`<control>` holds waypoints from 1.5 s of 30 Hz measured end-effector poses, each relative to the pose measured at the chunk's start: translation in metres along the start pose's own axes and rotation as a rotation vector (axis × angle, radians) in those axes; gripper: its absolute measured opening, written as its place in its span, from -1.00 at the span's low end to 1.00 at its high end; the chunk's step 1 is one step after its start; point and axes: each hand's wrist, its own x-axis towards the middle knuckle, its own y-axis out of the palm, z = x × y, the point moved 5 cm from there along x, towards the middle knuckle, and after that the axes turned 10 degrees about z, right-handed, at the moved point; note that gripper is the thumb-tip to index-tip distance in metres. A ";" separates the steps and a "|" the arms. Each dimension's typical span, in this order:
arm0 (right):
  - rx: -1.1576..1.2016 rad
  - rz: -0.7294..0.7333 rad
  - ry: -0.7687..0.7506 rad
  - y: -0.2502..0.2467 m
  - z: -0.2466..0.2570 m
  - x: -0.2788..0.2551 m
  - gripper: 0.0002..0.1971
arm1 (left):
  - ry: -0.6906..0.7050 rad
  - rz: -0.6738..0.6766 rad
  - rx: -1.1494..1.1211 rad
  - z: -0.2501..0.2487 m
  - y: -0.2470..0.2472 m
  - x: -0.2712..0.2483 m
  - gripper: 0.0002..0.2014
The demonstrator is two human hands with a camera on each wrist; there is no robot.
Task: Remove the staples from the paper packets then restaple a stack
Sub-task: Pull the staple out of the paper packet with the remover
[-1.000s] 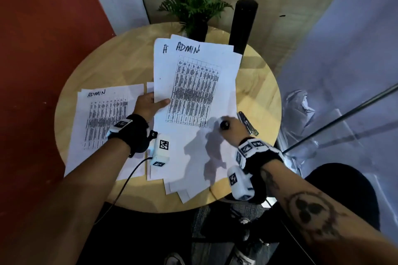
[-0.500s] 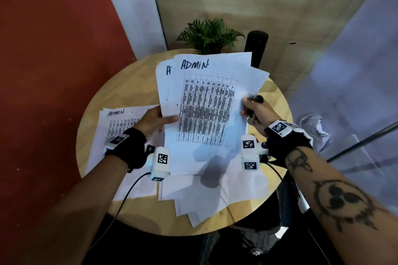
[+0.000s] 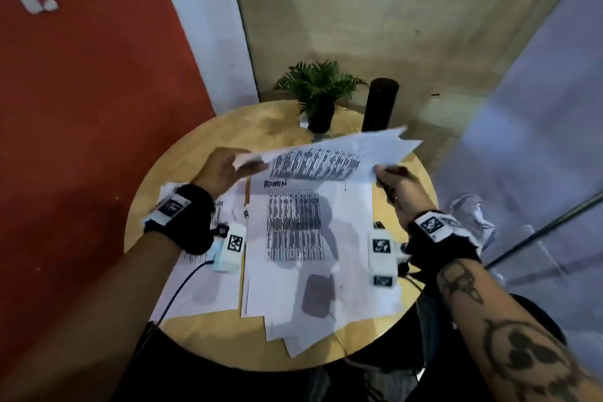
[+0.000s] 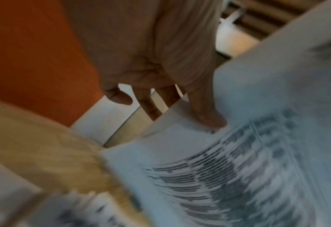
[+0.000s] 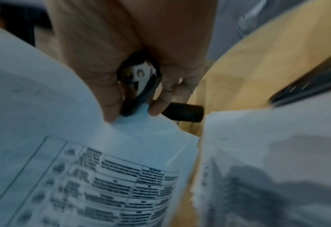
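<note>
Right now both hands hold a loose sheaf of white printed sheets up off the round pale wooden bench, nearly flat to the eye, its far edge reaching toward the small green potted plant. On the side of the sheaf away from the plant's neighbour, the tall black cylinder, the left hand pinches the paper's edge; the wrist view shows its thumb pressed on top of the sheet, fingers behind. The right hand grips the opposite edge, on the cylinder's side, and the wrist view shows a small black-and-metal staple remover tucked in the same curled fingers against the paper. Nearer the person than the plant, a stack of white pages marked "ADMIN" with a dark table lies flat on the bench under the raised sheaf, fanned untidily at its near edge. Another white printed pile lies beside that stack, toward the red wall, partly beneath the left wrist.
</note>
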 end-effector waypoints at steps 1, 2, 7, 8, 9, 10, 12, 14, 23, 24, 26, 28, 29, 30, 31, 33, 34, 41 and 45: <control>-0.033 -0.032 0.056 -0.003 -0.016 -0.004 -0.77 | -0.046 0.004 0.033 0.013 0.004 -0.004 -0.64; -0.048 -0.059 0.094 -0.006 -0.030 -0.006 -0.78 | -0.107 0.002 0.024 0.032 0.005 -0.004 -0.52; -0.057 -0.076 0.187 -0.005 -0.054 -0.018 -0.82 | -0.202 0.029 -0.101 0.047 0.016 -0.017 -0.73; -0.039 -0.064 0.188 -0.003 -0.054 -0.022 -0.83 | -0.174 -0.012 -0.129 0.037 0.014 -0.017 -0.81; -0.026 -0.049 0.190 -0.001 -0.052 -0.027 -0.84 | -0.099 -0.071 -0.122 0.020 0.010 -0.015 -0.90; -0.005 -0.042 0.188 0.000 -0.051 -0.030 -0.84 | -0.023 -0.131 -0.116 0.003 0.001 -0.014 -0.95; 0.064 -0.044 0.168 0.000 -0.046 -0.038 -0.84 | 0.129 -0.168 -0.078 -0.037 -0.008 -0.010 -0.80; 0.144 -0.051 0.147 0.003 -0.042 -0.043 -0.85 | 0.196 -0.079 0.307 -0.069 -0.001 -0.003 -0.56; 0.262 -0.084 0.109 0.022 -0.041 -0.055 -0.83 | 0.049 0.160 1.059 -0.091 0.053 0.016 -0.55; 0.270 -0.082 0.104 0.023 -0.041 -0.057 -0.82 | 0.037 0.189 1.016 -0.091 0.052 0.016 -0.56; 0.276 -0.082 0.098 0.025 -0.040 -0.059 -0.80 | 0.039 0.211 0.997 -0.091 0.051 0.016 -0.56; 0.256 -0.135 0.067 0.020 -0.038 -0.058 -0.80 | 0.050 0.216 0.993 -0.088 0.047 0.018 -0.56; 0.219 -0.193 0.011 0.015 -0.034 -0.058 -0.80 | 0.055 0.227 0.965 -0.088 0.045 0.017 -0.56; 0.121 -0.283 -0.085 0.009 -0.026 -0.059 -0.80 | 0.065 0.249 0.919 -0.089 0.043 0.017 -0.57; -0.041 -0.374 -0.223 0.005 -0.012 -0.063 -0.78 | 0.078 0.274 0.867 -0.091 0.042 0.016 -0.59; -0.428 -0.413 -0.603 0.019 0.029 -0.080 -0.68 | 0.117 0.315 0.796 -0.098 0.041 0.012 -0.67; -0.606 -0.345 -0.778 0.037 0.048 -0.088 -0.63 | 0.138 0.329 0.793 -0.102 0.041 0.010 -0.70; -1.649 0.117 -0.509 0.106 0.100 -0.074 -0.37 | 0.268 0.266 0.758 -0.134 0.039 -0.007 -0.75; -1.512 0.064 -0.568 0.099 0.110 -0.065 -0.64 | 0.233 0.191 0.864 -0.135 0.016 -0.009 -0.69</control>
